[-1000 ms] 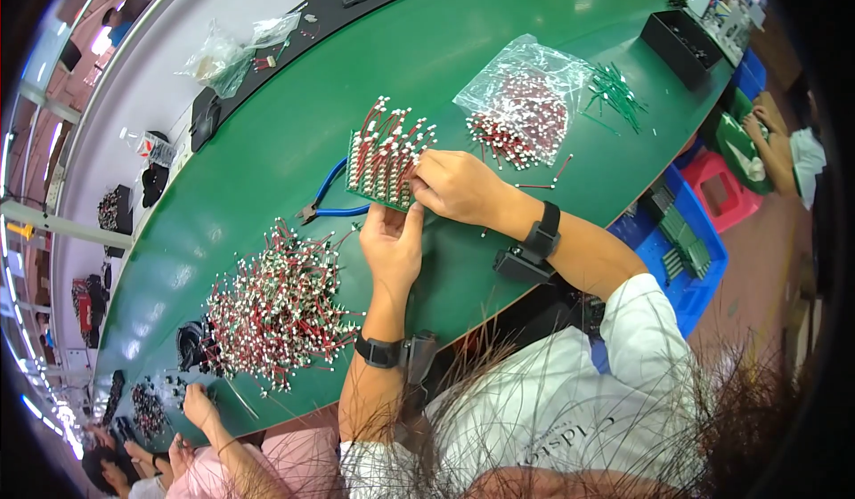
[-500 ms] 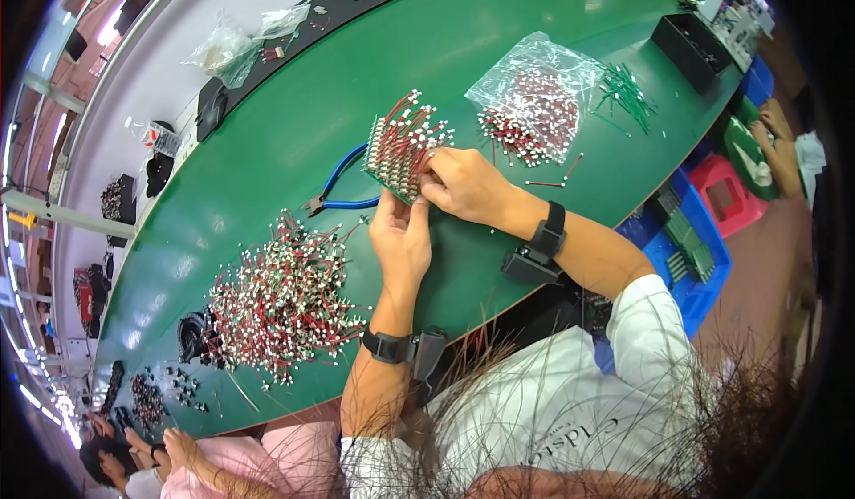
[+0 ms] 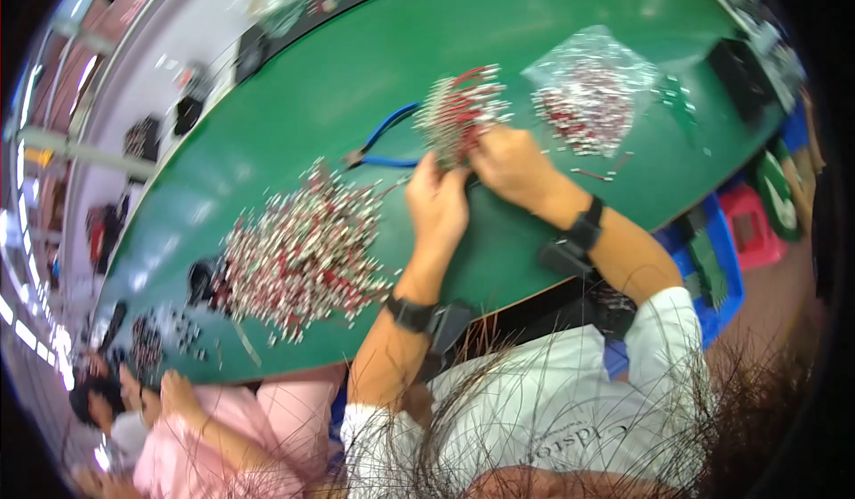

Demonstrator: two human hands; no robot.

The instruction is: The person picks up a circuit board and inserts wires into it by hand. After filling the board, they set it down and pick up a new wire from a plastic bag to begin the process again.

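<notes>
My left hand [image 3: 436, 205] grips the lower edge of a circuit board panel [image 3: 436, 114], which is tilted up above the table. Rows of short red wires with white connectors stick out of the panel. My right hand [image 3: 517, 165] is at the panel's lower right side with its fingers pinched together; blur hides what lies between them. Just left of the panel lie blue-handled cutting pliers [image 3: 389, 162]. A large heap of red wires with white connectors [image 3: 303, 254] spreads over the table left of my left forearm.
On the right, a clear plastic bag [image 3: 592, 58] lies over more red-and-white wires, near green wires [image 3: 677, 103] and a black box [image 3: 742, 81]. A blue crate [image 3: 726, 272] and pink stool [image 3: 753, 227] stand beyond the green table [image 3: 356, 89]. A person in pink [image 3: 236, 428] sits at left.
The view has shifted, so the table and its things appear displaced and blurred. Both hands stay at the panel, my left still gripping it and my right at its lower right side.
</notes>
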